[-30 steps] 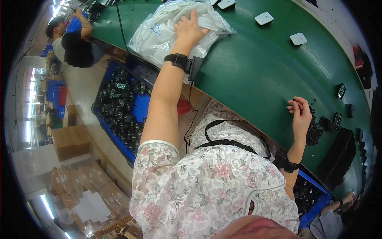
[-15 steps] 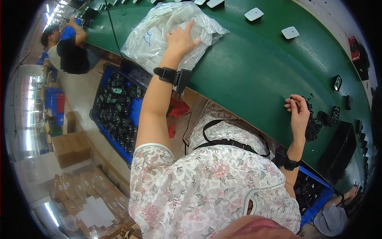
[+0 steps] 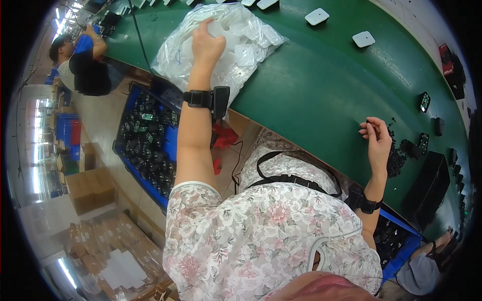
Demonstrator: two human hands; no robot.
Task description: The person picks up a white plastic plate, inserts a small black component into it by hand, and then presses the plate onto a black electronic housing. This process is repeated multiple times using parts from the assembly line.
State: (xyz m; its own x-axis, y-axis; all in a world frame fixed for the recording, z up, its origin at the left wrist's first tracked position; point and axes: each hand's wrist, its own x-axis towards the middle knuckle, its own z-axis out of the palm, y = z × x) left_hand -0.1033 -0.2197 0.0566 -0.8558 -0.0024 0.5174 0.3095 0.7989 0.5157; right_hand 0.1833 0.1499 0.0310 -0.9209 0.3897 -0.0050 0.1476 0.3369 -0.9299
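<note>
A clear plastic bag (image 3: pixel 266 42) full of white plastic parts lies on the green table (image 3: pixel 301 90). My left hand (image 3: pixel 207 44) is over the bag's upper middle, with index finger and thumb apart. Its other fingers are bent and partly hidden, and I see nothing held in it. On the right, my right hand (image 3: pixel 377 138) pinches a small black piece (image 3: pixel 368 121) between thumb and fingertips, just above the tabletop. A pile of small black pieces (image 3: pixel 396 160) lies beside that hand.
White covers (image 3: pixel 317 17) stand along the table's far side. Black devices (image 3: pixel 425 102) and a black box (image 3: pixel 427 188) lie at the right. Blue bins (image 3: pixel 143 150) of black parts stand below the table edge. A co-worker (image 3: pixel 90 65) sits at far left; a cable (image 3: pixel 138 35) hangs nearby.
My left hand has moved left and farther away over the bag, its fingers now more bent. The bag's film has shifted, baring more white parts. My right hand has barely moved.
</note>
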